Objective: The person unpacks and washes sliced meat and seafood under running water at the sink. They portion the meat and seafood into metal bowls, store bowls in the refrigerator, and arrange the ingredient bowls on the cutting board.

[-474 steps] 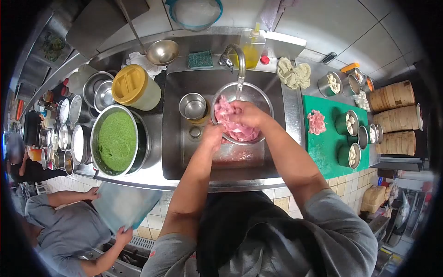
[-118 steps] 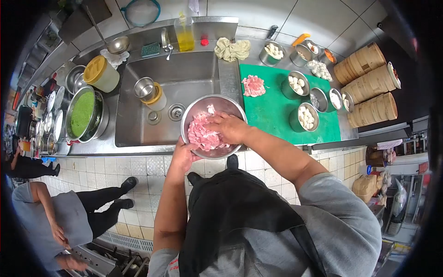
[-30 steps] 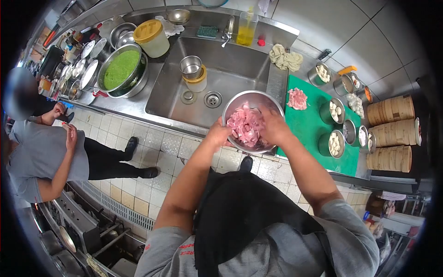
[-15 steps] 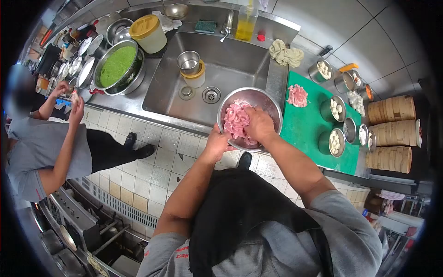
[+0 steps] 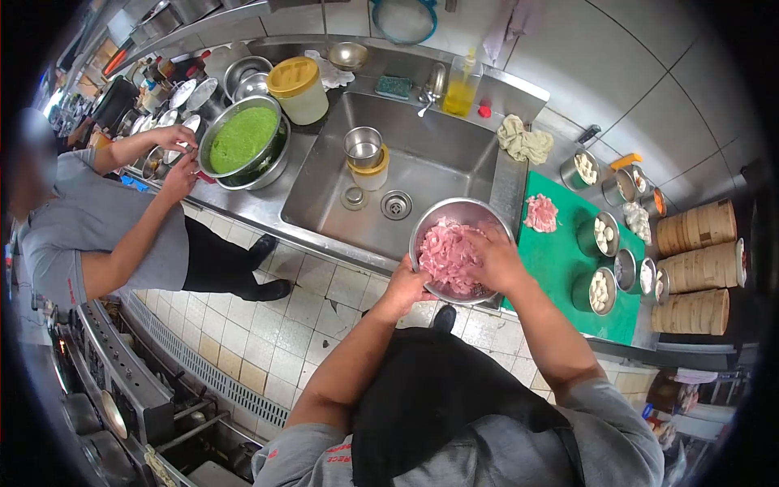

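A metal colander (image 5: pixel 423 230) of sliced raw pink meat (image 5: pixel 449 258) is held in front of me, at the sink's near right corner. My left hand (image 5: pixel 406 286) grips its left rim, thumb up by the meat. Inside the colander, my right hand (image 5: pixel 497 261) rests on the right side of the meat with fingers spread; their tips are partly lost among the slices. A small pile of the same meat (image 5: pixel 541 213) lies on the green cutting board (image 5: pixel 560 252) to the right.
A steel sink (image 5: pixel 324 191) holds a yellow-lidded tub (image 5: pixel 371 172) with a metal pot (image 5: pixel 363 147) on it. Metal cups of white pieces (image 5: pixel 599 292) and bamboo steamers (image 5: pixel 690 312) stand right. Left are a bowl of green mince (image 5: pixel 243 140) and a co-worker (image 5: pixel 122 215).
My right hand has shifted from deep in the meat to the right side, fingers more spread. The view has swung, so everything sits lower and further right. The co-worker's hands have come lower.
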{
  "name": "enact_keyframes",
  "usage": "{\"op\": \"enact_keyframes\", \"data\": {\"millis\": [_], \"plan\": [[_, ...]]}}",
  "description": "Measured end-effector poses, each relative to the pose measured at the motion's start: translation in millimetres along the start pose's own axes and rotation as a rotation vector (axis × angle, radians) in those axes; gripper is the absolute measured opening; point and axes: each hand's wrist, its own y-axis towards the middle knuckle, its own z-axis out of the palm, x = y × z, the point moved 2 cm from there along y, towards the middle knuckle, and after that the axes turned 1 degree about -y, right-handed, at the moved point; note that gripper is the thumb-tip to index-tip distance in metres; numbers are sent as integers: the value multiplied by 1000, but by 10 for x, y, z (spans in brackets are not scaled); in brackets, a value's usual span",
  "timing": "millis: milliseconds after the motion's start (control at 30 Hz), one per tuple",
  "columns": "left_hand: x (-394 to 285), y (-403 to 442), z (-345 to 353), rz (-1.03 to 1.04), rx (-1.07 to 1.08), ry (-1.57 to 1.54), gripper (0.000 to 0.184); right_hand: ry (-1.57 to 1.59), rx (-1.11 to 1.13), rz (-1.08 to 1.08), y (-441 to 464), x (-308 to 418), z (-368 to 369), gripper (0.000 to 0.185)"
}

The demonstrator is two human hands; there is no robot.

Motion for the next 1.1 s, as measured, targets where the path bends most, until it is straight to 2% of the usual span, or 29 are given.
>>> {"op": "enact_keyframes", "data": {"millis": [67,200,300,400,467,533,567,600,667,700,800,933,1000,1033,1100], "plan": [[3,31,-45,-53,40,47,61,-289,-255,-6,-140,-47,51,80],[-13,105,-120,-50,105,85,63,-290,-319,-84,-414,-145,258,85],[-124,117,-92,-66,108,160,63,-112,-294,-17,-517,-140,358,89],[-201,163,-95,-65,110,233,63,46,-376,-101,-572,-89,350,104],[-185,233,-131,-63,149,261,64,121,-397,-50,-630,-79,398,103],[-196,290,-178,-61,173,212,65,147,-465,-140,-629,-49,341,95],[-203,318,-194,-87,188,215,66,195,-460,-146,-663,-25,304,63],[-199,326,-203,-116,202,219,68,199,-459,-151,-661,-96,338,63],[-269,301,-186,-114,196,193,65,-9,-463,-184,-649,-234,515,35],[-290,311,-207,-136,259,233,64,88,-524,-161,-642,-217,538,21],[-583,389,-324,-254,353,281,65,29,-517,-125,-673,-218,520,22],[-1101,836,-682,-104,-100,404,75,38,-524,-88,-706,-172,556,26],[-1338,1207,-940,37,-239,656,82,-1,-640,-53,-730,-114,599,29],[-1371,1496,-1124,30,-217,664,82,-48,-669,12,-753,-50,588,31],[-1466,2000,-1469,370,-413,1285,85,-45,-727,113,-739,63,642,31]]}}
